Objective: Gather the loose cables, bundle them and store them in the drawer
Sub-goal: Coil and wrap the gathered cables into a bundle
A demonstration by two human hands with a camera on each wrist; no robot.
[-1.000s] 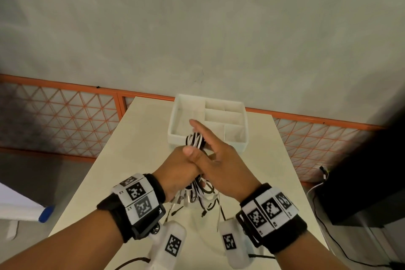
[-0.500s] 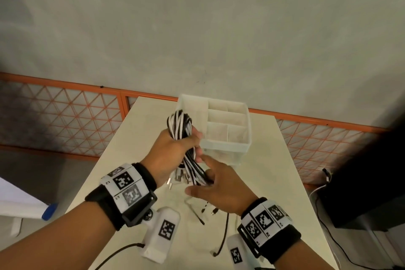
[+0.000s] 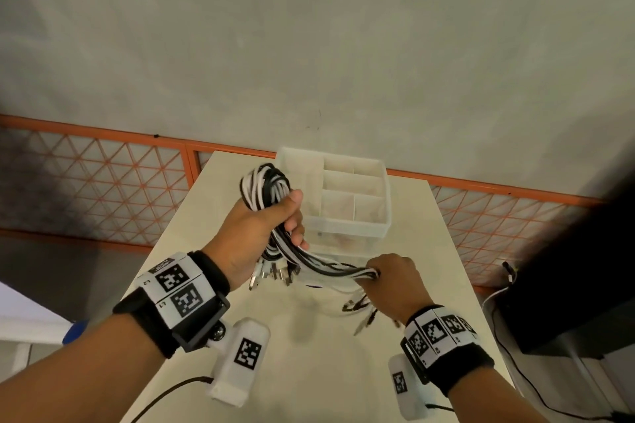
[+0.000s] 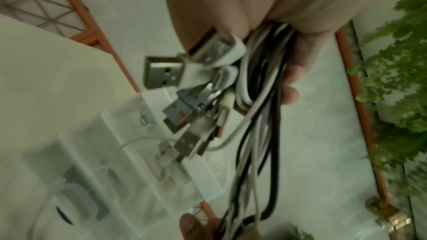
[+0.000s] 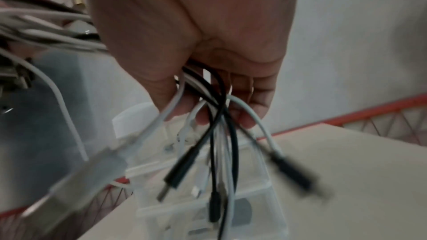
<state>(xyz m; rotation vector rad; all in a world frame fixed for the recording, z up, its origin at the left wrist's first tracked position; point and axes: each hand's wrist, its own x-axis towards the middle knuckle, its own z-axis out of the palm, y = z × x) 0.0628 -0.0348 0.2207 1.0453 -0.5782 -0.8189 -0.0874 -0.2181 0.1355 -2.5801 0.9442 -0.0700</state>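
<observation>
A bunch of black and white cables [image 3: 266, 187] is held above the table. My left hand [image 3: 261, 227] grips the looped part, with several USB plugs [image 4: 166, 72] dangling below the fist. The strands run down and right to my right hand [image 3: 391, 276], which grips them near their free ends; small plugs [image 5: 180, 176] hang under it. The cables [image 5: 46, 25] stretch off to the left in the right wrist view. Behind the hands stands the translucent white drawer unit [image 3: 374, 228], its top tray split into compartments.
The pale table [image 3: 309, 354] ends just beyond the drawer unit, at an orange lattice rail [image 3: 103, 178] along a grey wall. A dark object [image 3: 567, 268] with trailing wires stands off the table's right side. A lower drawer [image 4: 97, 180] shows items inside.
My left hand lifted the looped cables up and left. My right hand slid along the strands to the right, drawing them taut near their ends.
</observation>
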